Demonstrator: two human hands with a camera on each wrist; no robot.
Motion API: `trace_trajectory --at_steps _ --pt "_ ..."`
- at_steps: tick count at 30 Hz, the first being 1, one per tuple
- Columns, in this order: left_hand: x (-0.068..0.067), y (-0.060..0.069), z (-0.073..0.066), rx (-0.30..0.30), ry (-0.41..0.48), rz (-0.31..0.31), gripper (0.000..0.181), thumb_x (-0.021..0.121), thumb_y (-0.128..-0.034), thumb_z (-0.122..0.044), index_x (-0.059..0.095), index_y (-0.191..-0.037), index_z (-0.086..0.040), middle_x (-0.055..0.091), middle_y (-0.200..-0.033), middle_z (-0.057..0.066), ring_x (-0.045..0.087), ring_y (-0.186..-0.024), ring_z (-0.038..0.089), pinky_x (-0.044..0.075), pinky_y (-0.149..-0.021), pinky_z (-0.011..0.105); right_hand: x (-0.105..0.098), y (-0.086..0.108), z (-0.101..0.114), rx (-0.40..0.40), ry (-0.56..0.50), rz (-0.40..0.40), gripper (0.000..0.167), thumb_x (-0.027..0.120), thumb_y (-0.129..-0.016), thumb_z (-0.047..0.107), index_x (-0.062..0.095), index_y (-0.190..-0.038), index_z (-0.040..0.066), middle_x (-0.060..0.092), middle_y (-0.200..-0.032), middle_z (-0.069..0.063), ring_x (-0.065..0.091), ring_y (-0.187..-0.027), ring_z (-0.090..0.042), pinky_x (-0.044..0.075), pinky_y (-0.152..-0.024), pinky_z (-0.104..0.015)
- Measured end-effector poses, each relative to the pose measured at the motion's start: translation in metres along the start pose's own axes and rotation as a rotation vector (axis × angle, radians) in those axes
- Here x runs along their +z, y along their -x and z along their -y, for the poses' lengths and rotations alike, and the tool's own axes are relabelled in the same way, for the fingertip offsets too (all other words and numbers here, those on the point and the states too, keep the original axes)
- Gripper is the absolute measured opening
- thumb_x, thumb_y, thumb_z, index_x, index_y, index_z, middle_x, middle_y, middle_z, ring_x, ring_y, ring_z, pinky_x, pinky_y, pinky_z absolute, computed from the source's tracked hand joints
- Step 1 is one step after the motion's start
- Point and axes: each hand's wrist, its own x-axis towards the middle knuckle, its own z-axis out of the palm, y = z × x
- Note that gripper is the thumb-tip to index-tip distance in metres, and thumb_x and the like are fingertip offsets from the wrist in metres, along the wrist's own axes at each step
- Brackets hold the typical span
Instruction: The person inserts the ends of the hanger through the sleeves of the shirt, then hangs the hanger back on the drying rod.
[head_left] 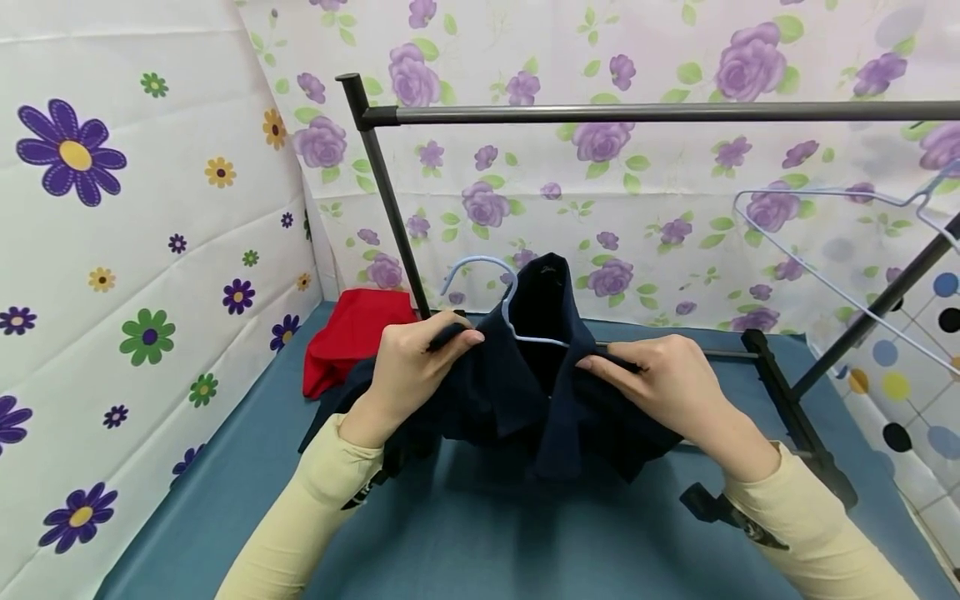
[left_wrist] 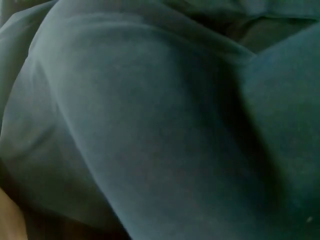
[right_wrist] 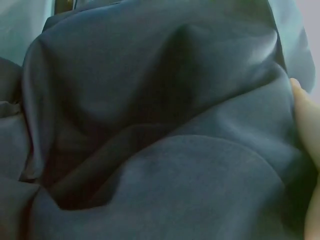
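A navy collared garment, probably a shirt, is held up above the table with its collar standing. The pale blue hook of a hanger rises from its neck opening, while the garment hides the hanger's lower part. My left hand pinches the cloth at the left shoulder. On the other side, my right hand grips the right shoulder between thumb and fingers. Dark cloth fills the left wrist view. In the right wrist view, folds of the garment lie beside part of the right hand.
Behind the garment stands a rack with a grey top rail and a dark foot at right. Another pale blue hanger hangs at the right. Red cloth lies at the back left of the blue-covered table.
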Motion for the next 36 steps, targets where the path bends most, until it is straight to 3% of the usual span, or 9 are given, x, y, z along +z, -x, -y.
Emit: trace_trajectory --at_steps 5,10,16,23,25,29,33,36 --pt "-0.008 -0.003 0.004 0.001 -0.076 -0.091 0.046 0.057 -0.0991 -0.047 0.071 -0.082 -0.006 0.069 -0.071 0.005 0.061 -0.054 0.015 0.05 -0.054 0.029 -0.002 0.004 -0.004 0.012 0.003 -0.035 0.056 0.045 -0.102 0.057 0.033 -0.059 0.023 0.015 -0.058 0.015 0.012 -0.048 0.002 0.011 -0.049 -0.021" --pt "-0.021 -0.006 0.011 -0.037 -0.145 -0.198 0.054 0.054 -0.0995 -0.051 0.07 -0.078 -0.004 0.069 -0.07 0.008 0.064 -0.056 0.022 0.05 -0.054 0.033 -0.007 0.009 -0.012 0.005 -0.02 -0.096 0.053 0.047 -0.102 0.055 0.036 -0.06 0.025 0.017 -0.054 0.013 0.013 -0.044 0.0 0.012 -0.047 -0.02" --pt "-0.037 -0.007 0.017 -0.075 -0.197 -0.28 0.063 0.047 -0.1019 -0.054 0.07 -0.076 -0.002 0.067 -0.066 0.01 0.056 -0.046 0.021 0.037 -0.047 0.027 -0.014 0.014 -0.018 0.014 -0.072 -0.141 0.051 0.048 -0.103 0.051 0.04 -0.061 0.024 0.021 -0.053 0.012 0.016 -0.046 0.002 0.015 -0.048 -0.017" --pt "-0.054 -0.007 0.024 -0.138 -0.285 -0.389 0.069 0.042 -0.103 -0.056 0.054 -0.065 0.0 0.037 -0.05 0.006 0.036 -0.043 0.018 0.023 -0.047 0.025 -0.017 0.02 -0.028 0.011 -0.102 -0.221 0.05 0.05 -0.103 0.048 0.04 -0.06 0.024 0.022 -0.052 0.01 0.018 -0.043 -0.001 0.014 -0.046 -0.017" --pt "-0.058 -0.008 0.025 -0.16 -0.294 -0.395 0.069 0.042 -0.1025 -0.058 0.049 -0.062 -0.002 0.032 -0.05 0.005 0.032 -0.044 0.016 0.02 -0.048 0.025 -0.018 0.021 -0.031 0.023 -0.112 -0.258 0.052 0.052 -0.103 0.048 0.041 -0.059 0.023 0.022 -0.051 0.01 0.018 -0.043 -0.001 0.014 -0.045 -0.017" --pt "-0.064 -0.006 0.03 -0.196 -0.285 -0.365 0.068 0.042 -0.1022 -0.058 0.047 -0.061 -0.004 0.029 -0.051 0.003 0.027 -0.047 0.014 0.018 -0.05 0.023 -0.021 0.022 -0.035 0.041 -0.141 -0.323 0.053 0.054 -0.102 0.048 0.056 -0.061 0.014 0.028 -0.049 0.01 0.022 -0.043 -0.001 0.016 -0.045 -0.017" --pt "-0.066 0.0 0.037 -0.241 -0.266 -0.291 0.07 0.041 -0.1021 -0.059 0.042 -0.057 -0.005 0.028 -0.051 0.0 0.026 -0.047 0.012 0.017 -0.047 0.021 -0.024 0.022 -0.037 0.036 -0.162 -0.342 0.051 0.055 -0.101 0.048 0.067 -0.068 0.01 0.032 -0.048 0.01 0.025 -0.042 0.0 0.018 -0.045 -0.016" --pt "-0.066 0.007 0.042 -0.326 -0.228 -0.205 0.072 0.038 -0.1011 -0.063 0.034 -0.054 -0.008 0.026 -0.052 -0.002 0.026 -0.047 0.012 0.018 -0.045 0.023 -0.025 0.023 -0.037 0.032 -0.157 -0.344 0.051 0.055 -0.101 0.048 0.066 -0.068 0.011 0.032 -0.048 0.011 0.024 -0.042 0.0 0.018 -0.045 -0.016"
